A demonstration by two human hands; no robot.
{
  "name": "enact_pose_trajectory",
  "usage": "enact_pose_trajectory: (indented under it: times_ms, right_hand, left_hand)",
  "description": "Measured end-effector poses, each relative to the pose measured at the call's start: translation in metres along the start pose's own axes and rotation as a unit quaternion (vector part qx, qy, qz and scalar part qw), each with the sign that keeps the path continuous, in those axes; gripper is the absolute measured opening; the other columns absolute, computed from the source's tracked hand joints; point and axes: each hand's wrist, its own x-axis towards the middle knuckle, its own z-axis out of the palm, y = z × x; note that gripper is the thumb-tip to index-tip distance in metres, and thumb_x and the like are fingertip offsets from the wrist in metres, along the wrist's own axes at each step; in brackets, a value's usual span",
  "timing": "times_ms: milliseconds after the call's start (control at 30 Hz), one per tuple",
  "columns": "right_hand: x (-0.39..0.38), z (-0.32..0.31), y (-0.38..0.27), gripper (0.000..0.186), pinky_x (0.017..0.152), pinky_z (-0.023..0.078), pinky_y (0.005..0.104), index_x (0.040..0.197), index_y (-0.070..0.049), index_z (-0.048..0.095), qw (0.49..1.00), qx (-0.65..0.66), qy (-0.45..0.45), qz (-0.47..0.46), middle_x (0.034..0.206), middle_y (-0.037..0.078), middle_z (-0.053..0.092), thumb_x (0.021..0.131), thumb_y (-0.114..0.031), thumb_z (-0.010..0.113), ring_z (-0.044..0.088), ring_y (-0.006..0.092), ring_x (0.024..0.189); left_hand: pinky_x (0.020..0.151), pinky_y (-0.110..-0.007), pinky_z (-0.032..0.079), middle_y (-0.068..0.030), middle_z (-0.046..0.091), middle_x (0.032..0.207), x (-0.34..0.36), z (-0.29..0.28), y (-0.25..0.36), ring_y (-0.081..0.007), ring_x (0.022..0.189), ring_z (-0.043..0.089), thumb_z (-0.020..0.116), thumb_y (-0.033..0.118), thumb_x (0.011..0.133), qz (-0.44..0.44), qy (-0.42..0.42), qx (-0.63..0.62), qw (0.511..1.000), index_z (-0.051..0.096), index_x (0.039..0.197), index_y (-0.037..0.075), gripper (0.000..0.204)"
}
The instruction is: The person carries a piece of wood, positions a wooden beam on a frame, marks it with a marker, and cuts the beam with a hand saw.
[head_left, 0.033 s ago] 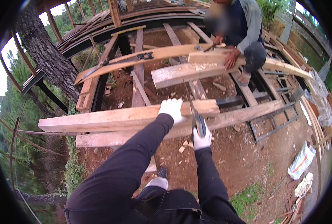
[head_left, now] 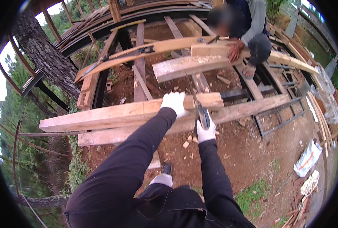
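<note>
My left hand, in a white glove, grips the top of a squared wooden beam with its fingers bent over the far edge. Just right of it, my right hand, gloved too, is closed around the dark handle of a handsaw. The saw's thin blade points away from me and crosses the beam near its right end; how deep it sits in the wood I cannot tell. Under and in front of this beam lies a second, longer beam.
Across the frame, a co-worker's hand rests by another thick timber strewn with chips. A curved plank carries tools. Black metal frame lies at right, a white sack beyond it. A tree trunk stands left.
The whole view has shifted slightly, so distant things sit a little higher. Both hands keep nearly the same place on beam and saw.
</note>
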Motion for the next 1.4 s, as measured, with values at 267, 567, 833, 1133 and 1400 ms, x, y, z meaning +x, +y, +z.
enact_pose_trajectory:
  times_ms: [267, 567, 833, 1133, 1400]
  right_hand:
    - [-0.165, -0.088, -0.054, 0.065, 0.083, 0.053, 0.0304, 0.148, 0.001, 0.047, 0.989, -0.041, -0.031, 0.139, 0.125, 0.016, 0.068, 0.085, -0.004, 0.064, 0.066, 0.0191, 0.095]
    - [-0.023, -0.018, -0.005, 0.058, 0.098, 0.051, 0.0359, 0.140, 0.002, 0.054, 0.999, -0.028, -0.012, 0.024, 0.124, 0.022, 0.068, 0.085, -0.008, 0.071, 0.069, 0.0306, 0.114]
    - [-0.169, -0.092, -0.043, 0.064, 0.084, 0.057, 0.0350, 0.144, 0.001, 0.051, 0.986, -0.064, -0.049, 0.146, 0.118, 0.021, 0.072, 0.082, -0.004, 0.064, 0.075, 0.0269, 0.099]
    - [-0.056, -0.028, -0.034, 0.059, 0.098, 0.052, 0.0376, 0.139, 0.002, 0.053, 0.995, -0.063, -0.029, 0.075, 0.125, 0.023, 0.068, 0.083, -0.006, 0.068, 0.067, 0.0310, 0.117]
    - [-0.157, -0.068, -0.037, 0.062, 0.084, 0.057, 0.0355, 0.142, 0.003, 0.052, 0.995, -0.039, -0.011, 0.095, 0.111, 0.022, 0.072, 0.081, -0.001, 0.064, 0.074, 0.0278, 0.096]
  left_hand:
    - [0.100, -0.045, 0.045, -0.0169, 0.062, 0.125, -0.008, -0.025, -0.004, -0.0327, 0.115, 0.060, 0.076, 0.062, 0.072, -0.029, -0.030, 0.057, 0.997, 0.052, 0.139, 0.007, 0.090]
    - [0.093, -0.044, 0.051, -0.0151, 0.068, 0.115, 0.007, -0.003, -0.001, -0.0320, 0.107, 0.066, 0.076, 0.058, 0.072, -0.002, 0.022, 0.056, 0.998, 0.058, 0.132, 0.008, 0.080]
    - [0.097, -0.046, 0.045, -0.0167, 0.063, 0.117, -0.010, -0.024, -0.007, -0.0340, 0.112, 0.060, 0.081, 0.053, 0.069, -0.012, -0.026, 0.014, 1.000, 0.054, 0.131, 0.005, 0.083]
    - [0.096, -0.045, 0.045, -0.0156, 0.063, 0.116, -0.015, -0.020, -0.011, -0.0330, 0.111, 0.060, 0.077, 0.056, 0.072, -0.003, 0.026, 0.024, 0.999, 0.055, 0.128, 0.008, 0.077]
    - [0.096, -0.046, 0.044, -0.0161, 0.062, 0.118, -0.013, -0.027, -0.009, -0.0325, 0.112, 0.060, 0.076, 0.059, 0.072, -0.002, -0.003, 0.030, 1.000, 0.054, 0.129, 0.006, 0.081]
